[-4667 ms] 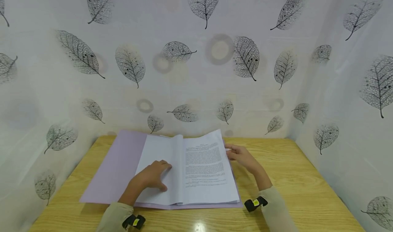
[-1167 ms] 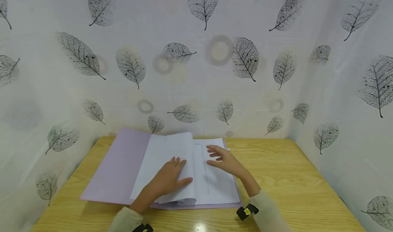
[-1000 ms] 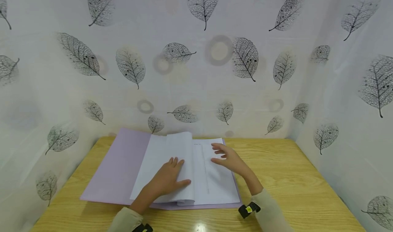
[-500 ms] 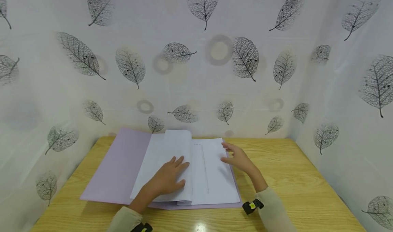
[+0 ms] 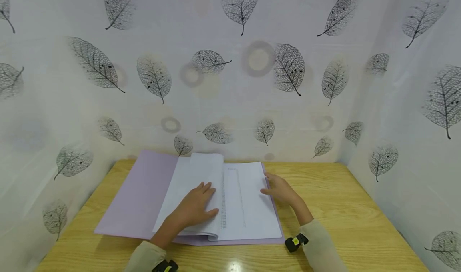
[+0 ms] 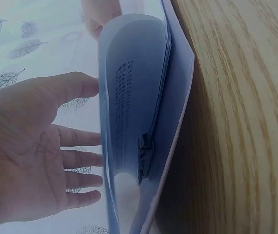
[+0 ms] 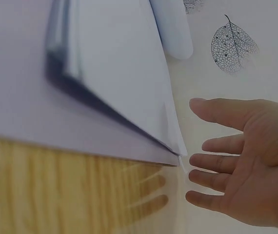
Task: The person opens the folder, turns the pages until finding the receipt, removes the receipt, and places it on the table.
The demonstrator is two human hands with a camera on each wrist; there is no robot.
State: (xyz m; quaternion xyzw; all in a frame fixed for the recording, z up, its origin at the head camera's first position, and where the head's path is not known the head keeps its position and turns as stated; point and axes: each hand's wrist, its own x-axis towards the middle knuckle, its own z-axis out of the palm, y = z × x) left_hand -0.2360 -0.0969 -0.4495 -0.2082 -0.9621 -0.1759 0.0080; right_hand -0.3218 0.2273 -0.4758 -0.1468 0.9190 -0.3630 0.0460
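A lilac folder point(image 5: 135, 200) lies spread on the table with white sheets inside. Turned sheets point(image 5: 207, 170) curve over to the left, and my left hand point(image 5: 192, 208) rests on them with its fingers straight. From the left wrist view, a dark metal clip point(image 6: 145, 155) shows at the spine under the curled paper. On the right side a mostly white page point(image 5: 252, 212) lies flat, with a column of small print near the fold. My right hand point(image 5: 282, 188) is at that page's right edge, fingers extended; in the right wrist view nothing is between them.
The wooden table point(image 5: 342, 212) extends around the folder on both sides. A pale curtain point(image 5: 230, 92) with a leaf print hangs behind it and at either side. Each wrist carries a small black camera point(image 5: 296, 242).
Printed text gave way to a nearly bare page on the right as sheets went left. Lately my right hand has drawn back to the page's right edge; my left hand shifted slightly left.
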